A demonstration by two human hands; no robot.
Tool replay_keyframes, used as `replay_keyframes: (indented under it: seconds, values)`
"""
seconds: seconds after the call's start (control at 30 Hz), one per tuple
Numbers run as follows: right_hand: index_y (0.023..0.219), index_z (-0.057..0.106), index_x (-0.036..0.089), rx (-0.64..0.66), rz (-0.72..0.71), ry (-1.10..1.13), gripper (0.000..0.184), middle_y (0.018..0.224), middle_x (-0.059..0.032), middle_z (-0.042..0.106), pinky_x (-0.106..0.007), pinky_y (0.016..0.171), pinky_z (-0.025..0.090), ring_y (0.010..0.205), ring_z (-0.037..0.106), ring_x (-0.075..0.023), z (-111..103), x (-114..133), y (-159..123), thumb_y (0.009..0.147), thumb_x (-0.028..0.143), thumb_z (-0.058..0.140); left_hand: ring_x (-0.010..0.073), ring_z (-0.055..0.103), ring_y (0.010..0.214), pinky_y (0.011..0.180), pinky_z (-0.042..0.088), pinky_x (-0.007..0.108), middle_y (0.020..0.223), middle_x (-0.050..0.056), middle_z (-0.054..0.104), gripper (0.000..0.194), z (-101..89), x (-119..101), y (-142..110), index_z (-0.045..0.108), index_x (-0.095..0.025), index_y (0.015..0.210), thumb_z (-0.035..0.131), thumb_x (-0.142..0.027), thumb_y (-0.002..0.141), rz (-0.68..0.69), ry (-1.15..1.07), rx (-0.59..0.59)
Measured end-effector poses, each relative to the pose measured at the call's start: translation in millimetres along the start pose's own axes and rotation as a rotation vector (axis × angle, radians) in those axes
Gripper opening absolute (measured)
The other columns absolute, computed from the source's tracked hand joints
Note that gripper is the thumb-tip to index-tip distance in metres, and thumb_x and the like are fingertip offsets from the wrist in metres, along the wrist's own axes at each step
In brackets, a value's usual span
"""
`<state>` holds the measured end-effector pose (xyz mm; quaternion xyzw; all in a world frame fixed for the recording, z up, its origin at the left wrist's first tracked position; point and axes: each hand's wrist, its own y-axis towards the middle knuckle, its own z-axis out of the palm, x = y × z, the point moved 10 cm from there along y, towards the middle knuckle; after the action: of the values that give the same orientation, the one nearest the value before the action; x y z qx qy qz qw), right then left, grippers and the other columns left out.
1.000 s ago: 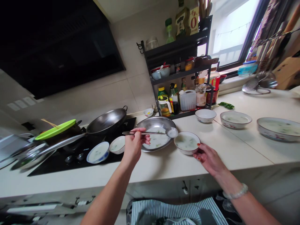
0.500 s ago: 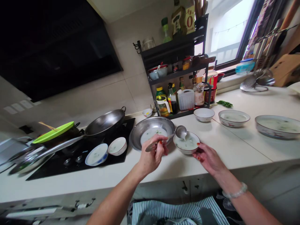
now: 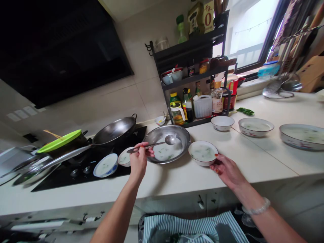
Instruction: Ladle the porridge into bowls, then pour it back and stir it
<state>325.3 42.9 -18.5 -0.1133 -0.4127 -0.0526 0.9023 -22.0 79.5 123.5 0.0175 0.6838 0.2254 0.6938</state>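
Note:
My left hand [image 3: 139, 158] is closed around the handle of a metal ladle [image 3: 171, 139]. The ladle's bowl hangs over a wide steel basin [image 3: 186, 148] of milky soup [image 3: 165, 154] with green bits. To the right of the basin, a small white bowl [image 3: 203, 153] with a dark rim stands on the counter, filled with the same soup. The fingers and thumb of my right hand [image 3: 227, 170] grip this bowl at its right edge.
Two filled bowls, one blue-patterned [image 3: 105, 165], stand on the black cooktop [image 3: 76, 182] beside a wok [image 3: 115, 130]. Rightward along the counter [image 3: 263, 155] are a white bowl [image 3: 222, 123] and two wider soup bowls [image 3: 256, 127]. A black rack [image 3: 192, 81] holds bottles behind.
My left hand has moved left, carrying the ladle from over the small bowl back above the basin. My right hand stays at the small bowl.

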Motion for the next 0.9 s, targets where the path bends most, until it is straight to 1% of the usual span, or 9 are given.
replay_keyframes:
  seconds: [0.1,0.2,0.3,0.37,0.43,0.5,0.63,0.7,0.9]
  values:
    - [0.078,0.073,0.018,0.004,-0.002,-0.004,0.025,0.072,-0.0044,0.067,-0.022,0.042,0.040,0.057,0.055,-0.0133,0.5,0.1,0.5,0.062,0.033,0.085,0.0186,0.067,0.054,0.051,0.053,0.029,0.062,0.002,0.067,0.022,-15.0,5.5,3.1,0.059,-0.015,0.093,0.051,-0.032,0.083,0.047,0.213,0.030]
    - [0.078,0.073,0.018,0.005,-0.007,-0.003,0.025,0.072,-0.0045,0.067,-0.023,0.042,0.040,0.058,0.055,-0.0135,0.5,0.2,1.5,0.061,0.032,0.085,0.0193,0.066,0.052,0.052,0.053,0.030,0.059,0.002,0.066,0.023,-22.5,7.3,2.9,0.060,-0.015,0.095,0.048,-0.032,0.085,0.117,0.441,0.048]
    - [0.077,0.072,0.017,-0.003,-0.006,0.003,0.028,0.072,-0.0046,0.067,-0.022,0.042,0.040,0.058,0.056,-0.0135,-1.0,-0.6,2.7,0.059,0.032,0.087,0.0196,0.066,0.051,0.052,0.052,0.029,0.057,0.003,0.066,0.022,-19.3,8.7,1.8,0.060,-0.016,0.093,0.048,-0.032,0.085,0.174,0.577,0.083]
    - [0.077,0.073,0.017,-0.001,-0.002,0.004,0.028,0.072,-0.0048,0.067,-0.022,0.042,0.039,0.059,0.056,-0.0134,-1.4,-1.6,3.3,0.059,0.032,0.087,0.0198,0.066,0.050,0.052,0.050,0.028,0.055,0.002,0.065,0.020,-14.1,10.9,1.1,0.061,-0.016,0.091,0.048,-0.031,0.084,0.181,0.597,0.109]
    - [0.078,0.073,0.017,0.006,-0.001,0.002,0.027,0.072,-0.0050,0.067,-0.021,0.042,0.039,0.058,0.056,-0.0131,-1.3,-2.1,3.6,0.060,0.033,0.086,0.0195,0.066,0.050,0.051,0.050,0.028,0.055,0.002,0.065,0.019,-10.3,14.7,1.5,0.061,-0.016,0.091,0.050,-0.030,0.083,0.158,0.548,0.116]
    - [0.078,0.074,0.017,0.006,-0.004,0.000,0.027,0.072,-0.0051,0.067,-0.021,0.042,0.038,0.058,0.055,-0.0130,-1.5,-1.9,3.6,0.061,0.033,0.086,0.0190,0.065,0.048,0.049,0.051,0.028,0.056,0.002,0.066,0.020,-11.5,22.1,4.1,0.060,-0.016,0.091,0.051,-0.030,0.081,0.088,0.432,0.081]
    - [0.079,0.074,0.018,0.008,0.001,0.004,0.027,0.073,-0.0049,0.067,-0.021,0.043,0.038,0.058,0.056,-0.0129,-1.4,-1.8,2.5,0.061,0.033,0.086,0.0177,0.063,0.046,0.048,0.052,0.028,0.053,0.002,0.064,0.021,-27.2,47.7,10.7,0.058,-0.014,0.087,0.051,-0.028,0.074,-0.134,0.119,-0.100]
    - [0.079,0.074,0.018,0.009,0.004,0.005,0.027,0.073,-0.0050,0.067,-0.021,0.043,0.038,0.058,0.056,-0.0129,-1.6,-1.9,2.0,0.061,0.033,0.086,0.0161,0.062,0.044,0.048,0.052,0.028,0.051,0.002,0.064,0.020,-33.2,56.4,12.0,0.057,-0.013,0.084,0.052,-0.027,0.071,-0.200,0.012,-0.166]
    - [0.078,0.073,0.016,0.004,0.005,0.003,0.027,0.073,-0.0056,0.067,-0.021,0.042,0.038,0.058,0.056,-0.0132,-2.4,-2.7,3.4,0.061,0.032,0.087,0.0152,0.061,0.043,0.046,0.050,0.027,0.053,0.002,0.063,0.022,-35.8,51.6,13.1,0.059,-0.011,0.081,0.057,-0.028,0.068,-0.196,-0.077,-0.172]
